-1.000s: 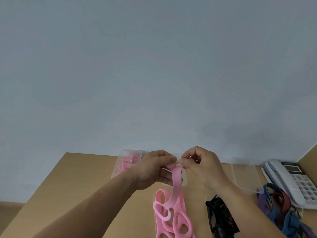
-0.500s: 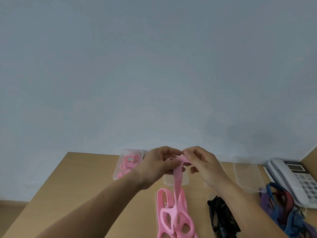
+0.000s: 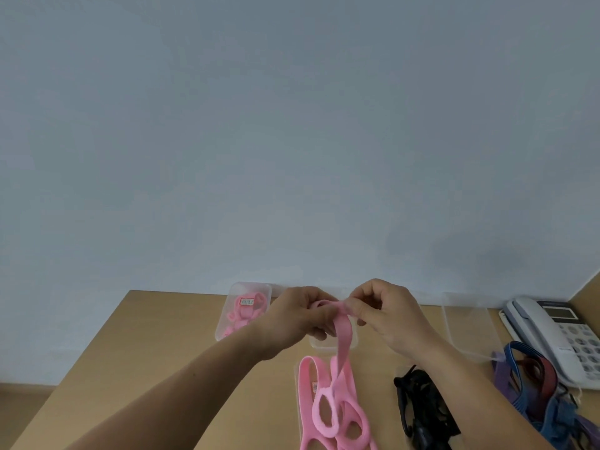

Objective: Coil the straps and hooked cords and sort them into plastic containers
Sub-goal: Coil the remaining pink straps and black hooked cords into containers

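Head view: both hands are meeting over the far middle of the table (image 3: 162, 352), with a plain wall filling everything toward 12 o'clock.

Left hand (image 3: 297, 315) is curling its fingers round the top end of the pink strap (image 3: 343, 339); a small turn of strap is showing above its knuckles. Right hand (image 3: 386, 315) is pinching that same end between thumb and forefinger, with the other fingers tucked in. The hands are touching at the strap.

From the pinch the strap is hanging toward 6 o'clock and running into the pink loops (image 3: 328, 407) lying on the table at the near edge.

Around the hands:
- 9 o'clock: pink-filled box (image 3: 248, 310), against the wall, just beside the left hand.
- Directly behind and below the hands: small clear box (image 3: 334, 345), mostly hidden, so I cannot tell its contents.
- 3 o'clock: large clear box (image 3: 467, 323), apart from the right hand.
- Further out at 3 o'clock: desk phone (image 3: 552, 332) sitting at the right edge.
- 5 o'clock: black cords (image 3: 422, 404), beside the right forearm.
- 4 o'clock: strap pile (image 3: 532, 384) in blue, purple and red, touching the phone's near side.
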A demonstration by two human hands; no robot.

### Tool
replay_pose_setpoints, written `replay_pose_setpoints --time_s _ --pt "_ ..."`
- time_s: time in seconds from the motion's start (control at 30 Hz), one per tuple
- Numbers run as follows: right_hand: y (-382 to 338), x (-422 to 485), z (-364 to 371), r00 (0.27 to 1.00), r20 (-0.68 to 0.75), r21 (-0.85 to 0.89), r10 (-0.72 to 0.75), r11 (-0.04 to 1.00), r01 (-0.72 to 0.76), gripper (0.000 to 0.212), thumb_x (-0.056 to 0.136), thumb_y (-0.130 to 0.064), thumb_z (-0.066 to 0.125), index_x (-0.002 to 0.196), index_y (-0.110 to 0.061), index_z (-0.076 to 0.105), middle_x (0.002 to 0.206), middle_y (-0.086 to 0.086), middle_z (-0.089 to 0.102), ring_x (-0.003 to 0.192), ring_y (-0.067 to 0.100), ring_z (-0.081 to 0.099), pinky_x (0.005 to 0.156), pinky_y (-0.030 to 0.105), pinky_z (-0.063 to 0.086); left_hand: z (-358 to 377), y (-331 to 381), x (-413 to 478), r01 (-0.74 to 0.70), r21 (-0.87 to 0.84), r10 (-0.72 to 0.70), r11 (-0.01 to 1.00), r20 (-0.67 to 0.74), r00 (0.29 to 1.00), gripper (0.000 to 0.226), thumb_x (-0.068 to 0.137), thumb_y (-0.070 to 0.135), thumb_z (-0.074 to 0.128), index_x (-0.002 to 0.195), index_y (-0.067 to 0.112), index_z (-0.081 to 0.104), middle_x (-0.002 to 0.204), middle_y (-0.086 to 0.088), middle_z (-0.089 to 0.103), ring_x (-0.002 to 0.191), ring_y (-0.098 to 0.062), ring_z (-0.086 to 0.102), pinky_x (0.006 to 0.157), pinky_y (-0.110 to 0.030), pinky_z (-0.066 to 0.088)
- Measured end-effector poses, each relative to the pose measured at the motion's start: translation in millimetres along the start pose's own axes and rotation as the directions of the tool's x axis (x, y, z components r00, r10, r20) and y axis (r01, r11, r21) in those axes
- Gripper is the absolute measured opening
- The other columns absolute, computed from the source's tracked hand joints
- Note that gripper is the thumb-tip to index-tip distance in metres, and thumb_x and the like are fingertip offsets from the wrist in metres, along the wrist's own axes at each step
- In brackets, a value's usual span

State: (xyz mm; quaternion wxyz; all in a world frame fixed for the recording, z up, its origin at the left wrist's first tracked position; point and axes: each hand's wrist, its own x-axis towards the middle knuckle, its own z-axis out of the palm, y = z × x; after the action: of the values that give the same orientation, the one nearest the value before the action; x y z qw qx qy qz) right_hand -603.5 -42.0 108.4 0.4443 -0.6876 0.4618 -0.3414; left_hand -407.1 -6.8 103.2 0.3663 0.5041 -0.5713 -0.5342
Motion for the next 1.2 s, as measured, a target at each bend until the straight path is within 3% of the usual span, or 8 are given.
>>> replay_pose_setpoints --time_s 0.1,0.27,0.4,0.53,0.63,0.8,1.03,1.2 --pt "1 -1 0 0.995 -0.053 -0.065 -0.085 0.995 0.082 0.010 0.083 -0.022 0.077 0.080 -0.024 0.068 0.076 -0.009 0.069 0.066 0.002 0.061 0.061 0.013 0.048 0 5 0 0.059 -0.238 -0.038 0.969 0.090 0.995 0.021 0.091 0.025 0.070 0.099 0.005 0.070 0.088 -0.013 0.071 0.081 -0.024 0.067 0.077 -0.034 0.056" --pt "6 -3 0 0.963 -0.066 -0.212 -0.260 0.947 0.241 0.009 0.085 -0.029 0.074 0.084 -0.029 0.065 0.089 -0.020 0.070 0.071 -0.002 0.060 0.063 0.008 0.043 2 11 -1 0.181 -0.397 -0.113 0.900 0.189 0.975 0.017 0.083 0.021 0.073 0.096 0.011 0.067 0.084 -0.007 0.068 0.073 -0.021 0.066 0.068 -0.033 0.055" --pt "10 -5 2 0.841 -0.066 -0.468 -0.538 0.761 0.450 0.011 0.087 -0.028 0.073 0.087 -0.020 0.065 0.078 -0.014 0.065 0.071 0.000 0.059 0.062 0.012 0.046 2 14 0 0.218 -0.454 -0.124 0.864 0.228 0.966 0.012 0.091 0.018 0.061 0.094 0.012 0.071 0.087 -0.010 0.069 0.075 -0.024 0.068 0.069 -0.034 0.056" --pt "11 -2 4 0.714 -0.011 -0.538 -0.700 0.606 0.586 0.017 0.088 -0.027 0.073 0.081 -0.012 0.067 0.078 -0.009 0.066 0.073 0.008 0.060 0.061 0.021 0.051 2 16 2 0.268 -0.458 -0.204 0.847 0.185 0.961 0.023 0.095 0.028 0.058 0.096 0.007 0.068 0.088 -0.014 0.069 0.077 -0.028 0.068 0.076 -0.038 0.057" --pt "10 -4 4 0.777 -0.045 -0.378 -0.628 0.731 0.568 0.013 0.088 -0.032 0.069 0.082 -0.020 0.068 0.083 -0.014 0.068 0.077 0.008 0.062 0.064 0.018 0.049 3 13 1 0.230 -0.473 -0.202 0.850 0.109 0.973 0.010 0.091 0.008 0.063 0.099 0.003 0.066 0.081 -0.014 0.063 0.078 -0.029 0.068 0.078 -0.042 0.059" --pt "7 -6 4 0.965 -0.073 0.001 -0.254 0.967 0.254 0.008 0.089 -0.028 0.069 0.093 -0.035 0.067 0.084 -0.005 0.071 0.076 0.014 0.066 0.069 0.023 0.053 2 12 -1 0.198 -0.393 -0.181 0.898 0.080 0.980 0.027 0.088 0.001 0.068 0.114 -0.003 0.061 0.094 -0.017 0.069 0.084 -0.030 0.069 0.082 -0.044 0.059" --pt "-2 -3 4 0.995 0.066 0.129 -0.074 0.990 0.065 0.009 0.087 -0.013 0.072 0.084 -0.022 0.073 0.074 0.005 0.071 0.064 0.018 0.068 0.058 0.022 0.051 -2 8 -4 0.112 -0.336 -0.139 0.935 -0.057 0.989 0.047 0.082 0.007 0.079 0.120 0.009 0.052 0.099 -0.017 0.067 0.083 -0.028 0.071 0.074 -0.037 0.058" --pt "-2 -3 7 0.993 0.009 0.114 -0.120 0.986 0.118 0.012 0.086 -0.008 0.073 0.090 -0.020 0.071 0.078 0.001 0.071 0.070 0.017 0.069 0.064 0.021 0.053 -3 11 -7 0.129 -0.296 -0.100 0.946 0.114 0.988 0.031 0.087 0.029 0.072 0.106 0.004 0.070 0.100 -0.016 0.072 0.089 -0.025 0.067 0.085 -0.040 0.054"
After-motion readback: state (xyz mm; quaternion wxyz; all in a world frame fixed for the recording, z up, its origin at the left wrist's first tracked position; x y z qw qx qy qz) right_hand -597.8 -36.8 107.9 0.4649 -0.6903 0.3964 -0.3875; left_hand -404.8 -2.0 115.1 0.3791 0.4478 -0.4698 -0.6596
